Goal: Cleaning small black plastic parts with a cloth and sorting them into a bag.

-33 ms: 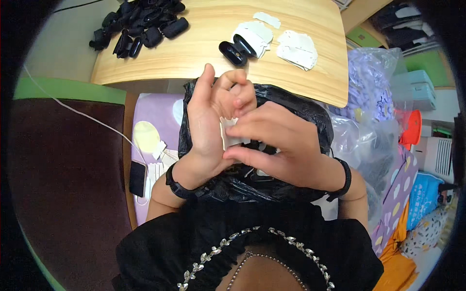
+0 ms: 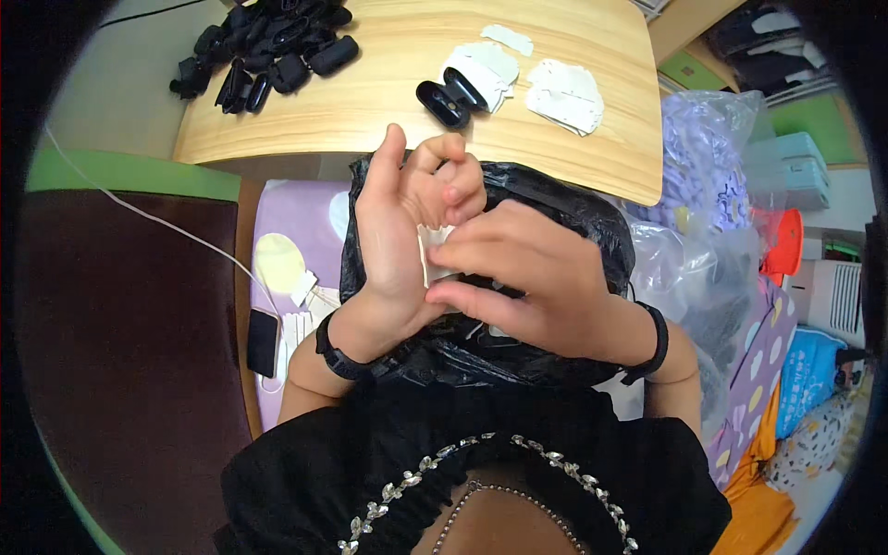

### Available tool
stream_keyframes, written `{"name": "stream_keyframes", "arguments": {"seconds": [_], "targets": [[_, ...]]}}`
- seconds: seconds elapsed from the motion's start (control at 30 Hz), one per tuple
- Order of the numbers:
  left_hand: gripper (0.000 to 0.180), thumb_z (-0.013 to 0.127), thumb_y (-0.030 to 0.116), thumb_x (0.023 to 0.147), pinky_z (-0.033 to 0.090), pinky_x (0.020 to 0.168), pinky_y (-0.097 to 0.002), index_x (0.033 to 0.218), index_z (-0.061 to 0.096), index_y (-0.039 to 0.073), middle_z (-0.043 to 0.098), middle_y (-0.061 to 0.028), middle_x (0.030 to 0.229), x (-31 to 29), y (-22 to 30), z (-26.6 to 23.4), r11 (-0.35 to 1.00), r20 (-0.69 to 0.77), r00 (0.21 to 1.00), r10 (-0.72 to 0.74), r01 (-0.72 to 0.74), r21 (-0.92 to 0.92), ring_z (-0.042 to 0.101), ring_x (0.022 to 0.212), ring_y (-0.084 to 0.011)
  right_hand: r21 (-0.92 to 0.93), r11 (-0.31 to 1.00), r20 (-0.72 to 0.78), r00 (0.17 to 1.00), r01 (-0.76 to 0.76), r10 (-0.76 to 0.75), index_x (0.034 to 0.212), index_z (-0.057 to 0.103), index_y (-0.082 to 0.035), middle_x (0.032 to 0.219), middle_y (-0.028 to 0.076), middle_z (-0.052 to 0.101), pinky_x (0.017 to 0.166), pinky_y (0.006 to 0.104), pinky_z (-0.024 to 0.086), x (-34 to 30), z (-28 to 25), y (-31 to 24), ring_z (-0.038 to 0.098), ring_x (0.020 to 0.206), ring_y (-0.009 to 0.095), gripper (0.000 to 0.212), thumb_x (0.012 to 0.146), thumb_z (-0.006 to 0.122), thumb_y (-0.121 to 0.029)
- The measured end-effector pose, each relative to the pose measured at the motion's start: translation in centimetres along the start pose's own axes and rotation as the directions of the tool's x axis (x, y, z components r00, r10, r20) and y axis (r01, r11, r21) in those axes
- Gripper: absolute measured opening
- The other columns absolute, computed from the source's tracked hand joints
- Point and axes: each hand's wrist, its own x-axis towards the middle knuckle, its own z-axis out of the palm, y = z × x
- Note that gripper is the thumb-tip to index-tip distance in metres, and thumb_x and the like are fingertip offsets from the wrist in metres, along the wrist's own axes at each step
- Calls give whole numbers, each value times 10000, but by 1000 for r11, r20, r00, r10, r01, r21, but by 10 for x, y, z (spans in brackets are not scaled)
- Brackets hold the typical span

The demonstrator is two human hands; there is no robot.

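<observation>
My left hand (image 2: pixel 393 231) is raised palm up over a black plastic bag, its thumb stretched out and its fingers loosely bent. Against the heel of that palm stands a small white card piece (image 2: pixel 434 256) with a wavy edge. My right hand (image 2: pixel 532 268) pinches this piece between thumb and fingers, which cover much of it. Beneath both hands lies the crumpled black plastic bag (image 2: pixel 564 208); white bits inside it are partly hidden. Beyond my hands, an open glossy black case (image 2: pixel 451 100) rests on the wooden table (image 2: pixel 370 102), touching a stack of white card pieces (image 2: pixel 488 69).
A second white card stack (image 2: pixel 566 95) and a single strip (image 2: pixel 508 39) lie at the table's right. Many black cases (image 2: pixel 277 46) are heaped at its far left. Clear plastic bags (image 2: pixel 694 166) stand to the right. A phone (image 2: pixel 263 340) with a cable is at left.
Both hands hold nearly the same pose. My left fingers have dipped very slightly, and the right hand still pinches the white card piece.
</observation>
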Motion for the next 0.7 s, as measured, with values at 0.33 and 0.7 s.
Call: {"name": "stream_keyframes", "arguments": {"seconds": [0.33,0.7], "targets": [[475,284,472,967,281,471,-226,821,471,60,299,33,501,12,-5,-22,954,272,935,229,-271,128,285,454,-110,269,915,0,950,-300,311,893,616,9,825,85,624,676,251,472,-7,-3,2,583,751,142,132,770,632,55],[434,775,361,700,485,572,-311,945,655,23,650,-109,772,115,65,-76,-737,800,531,279,-416,533,618,569,-243,606,579,-54,698,-546,714,940,578,23,794,60,617,662,234,470,-13,-60,8,573,676,114,151,907,514,-109]]}}
